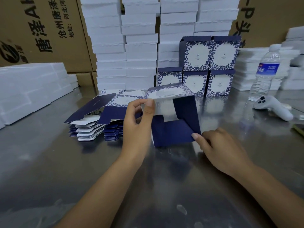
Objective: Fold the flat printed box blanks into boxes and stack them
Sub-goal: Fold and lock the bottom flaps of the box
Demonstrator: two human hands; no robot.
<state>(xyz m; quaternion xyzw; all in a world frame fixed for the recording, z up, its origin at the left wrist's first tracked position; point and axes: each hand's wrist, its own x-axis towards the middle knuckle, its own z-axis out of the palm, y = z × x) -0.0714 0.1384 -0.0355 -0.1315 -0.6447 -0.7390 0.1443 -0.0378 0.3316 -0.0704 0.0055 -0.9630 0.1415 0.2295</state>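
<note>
A half-folded blue and white printed box (174, 116) stands on the metal table (65, 162) in front of me, its open end with dark blue flaps turned my way. My left hand (139, 122) grips the box's left edge, thumb on a white flap. My right hand (220, 147) pinches the lower corner of the right-hand blue flap. A pile of flat box blanks (102, 119) lies to the left of the box. Several folded boxes (209, 66) are stacked in two rows behind it.
Tall stacks of white foam trays (139, 46) fill the back, with more at the left (32, 89) and right (256, 69). A water bottle (266, 71) and a white controller (273, 107) sit at the right. Brown cartons (41, 30) stand behind.
</note>
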